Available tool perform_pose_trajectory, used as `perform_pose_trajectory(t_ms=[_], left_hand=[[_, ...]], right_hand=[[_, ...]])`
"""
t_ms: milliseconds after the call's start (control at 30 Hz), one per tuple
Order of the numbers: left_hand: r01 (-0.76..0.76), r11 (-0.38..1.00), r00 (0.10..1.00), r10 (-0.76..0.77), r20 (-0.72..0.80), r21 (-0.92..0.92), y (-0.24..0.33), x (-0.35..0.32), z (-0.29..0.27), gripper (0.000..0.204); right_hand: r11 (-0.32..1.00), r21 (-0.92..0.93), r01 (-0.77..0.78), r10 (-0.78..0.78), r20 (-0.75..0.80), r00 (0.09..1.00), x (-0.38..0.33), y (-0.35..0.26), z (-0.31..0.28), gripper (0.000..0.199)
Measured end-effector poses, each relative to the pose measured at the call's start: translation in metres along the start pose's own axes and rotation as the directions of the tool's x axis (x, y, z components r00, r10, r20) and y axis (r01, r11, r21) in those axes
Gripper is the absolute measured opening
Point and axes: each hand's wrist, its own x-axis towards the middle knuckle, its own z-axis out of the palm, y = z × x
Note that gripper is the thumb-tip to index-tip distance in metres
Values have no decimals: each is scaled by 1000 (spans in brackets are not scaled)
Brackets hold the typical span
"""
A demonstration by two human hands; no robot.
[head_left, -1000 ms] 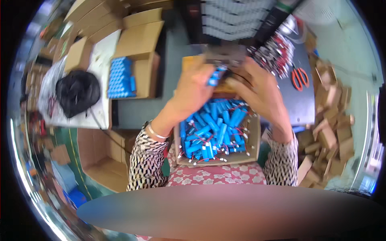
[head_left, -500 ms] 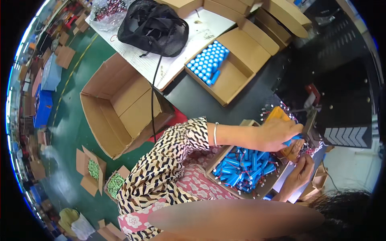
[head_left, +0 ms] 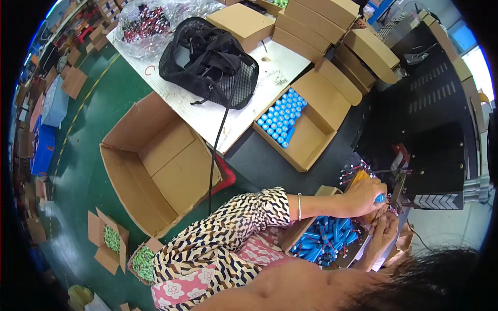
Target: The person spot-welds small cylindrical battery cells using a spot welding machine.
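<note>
Compared with the frame half a second earlier, the view has swung slightly further left and the left hand has edged toward the black machine; the large open carton on the floor now sits nearer the centre. The left hand, fingers curled together, is clamped on a blue cylindrical cell, of which only the end shows beyond the knuckles. This cell lies just in front of the machine's jaw, between the two hands. The right hand lies directly below the left one, fingers bent upward toward the same cell; whether it grips the cell or merely steadies it cannot be told, since the left hand covers the contact. Under both hands sits a shallow cardboard tray filled with loose blue cells. Beyond the left hand, on the counter, an open carton holds upright blue cells packed in rows at one end. Further out from that hand rest a black mesh bag and a clear plastic bag of small red and dark parts. To the left of the forearm, on the green floor, stands a large open carton.
</note>
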Motion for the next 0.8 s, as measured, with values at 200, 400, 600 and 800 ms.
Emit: perform_pose_trajectory(t_ms=[200, 400, 600, 800], left_hand=[[-107, 983, 984, 84, 154, 149, -2, -2, 3, 20], [-243, 958, 958, 213, 193, 150, 1, -4, -8, 26], [-275, 949, 954, 248, 171, 157, 3, -4, -15, 31], [-329, 919, 928, 273, 253, 218, 4, 7, -26, 19]], right_hand=[[987, 128, -94, 71, 173, 982, 6, 16, -23, 8], [989, 115, -95, 65, 243, 968, 7, 10, -25, 9], [974, 218, -67, -4, 310, 951, 8, 21, -31, 6], [930, 366, -37, -113, 379, 918, 13, 23, -30, 5]])
